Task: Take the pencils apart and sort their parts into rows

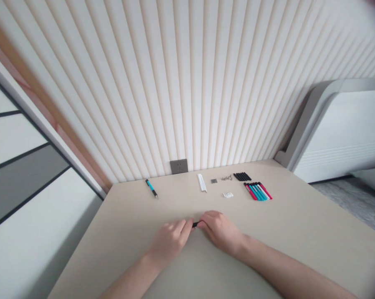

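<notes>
My left hand [172, 238] and my right hand [221, 229] meet over the front middle of the table, both closed on a small black pen part [195, 224]. Only a short dark stretch of it shows between the fingertips; its ends are hidden. Beyond the hands lie white thin refill tubes [202, 183], small metal springs [214, 181], metal tips [227, 178] and short white pieces [228, 194]. Farther right, several black pen grips [242, 176] form a row behind red, blue and white pen barrels [258, 191].
An assembled blue-and-black pen [151, 189] lies at the back left of the beige table [125, 220]. Behind stands a ribbed white wall with a dark socket [179, 166]. A grey-white headboard [346, 124] is to the right, a white cabinet [25, 182] to the left.
</notes>
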Tool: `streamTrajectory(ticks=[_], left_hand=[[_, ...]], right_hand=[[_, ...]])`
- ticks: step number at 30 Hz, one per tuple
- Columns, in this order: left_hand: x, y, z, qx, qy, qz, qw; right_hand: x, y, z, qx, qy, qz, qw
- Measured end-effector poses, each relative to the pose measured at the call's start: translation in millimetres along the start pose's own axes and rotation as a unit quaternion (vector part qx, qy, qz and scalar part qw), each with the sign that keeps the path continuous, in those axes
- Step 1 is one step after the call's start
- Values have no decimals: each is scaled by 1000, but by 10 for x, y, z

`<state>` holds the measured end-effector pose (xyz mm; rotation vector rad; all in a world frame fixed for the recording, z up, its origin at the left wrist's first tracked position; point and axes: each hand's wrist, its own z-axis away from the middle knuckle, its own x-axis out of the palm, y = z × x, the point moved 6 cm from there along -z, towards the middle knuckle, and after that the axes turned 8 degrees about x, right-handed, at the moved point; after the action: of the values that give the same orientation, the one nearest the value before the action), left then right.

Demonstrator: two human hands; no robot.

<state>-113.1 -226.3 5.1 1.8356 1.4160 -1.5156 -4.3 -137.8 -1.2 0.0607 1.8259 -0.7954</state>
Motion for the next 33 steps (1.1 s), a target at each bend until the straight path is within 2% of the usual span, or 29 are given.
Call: streamTrajectory(ticks=[6, 11, 15, 23, 28, 33], left_hand=[[64, -58, 40, -42, -10, 16, 999], [69, -83, 34, -66, -7, 23, 998], [62, -88, 16, -76, -17, 26, 997], [52, -102, 15, -90, -1, 33, 995], [84, -114, 28, -93, -13, 22, 995], [70, -115, 28, -100, -4, 30, 995]], right_hand=[[-116, -17, -11, -30, 26, -22, 999], [-136, 128, -44, 4, 16, -28, 999], [-165, 115, -38, -11, 28, -66, 997], [-89, 135, -45, -8, 14, -35, 999], [-162, 143, -48, -11, 45, -38, 998], [-107, 134, -57, -28, 16, -24, 999]])
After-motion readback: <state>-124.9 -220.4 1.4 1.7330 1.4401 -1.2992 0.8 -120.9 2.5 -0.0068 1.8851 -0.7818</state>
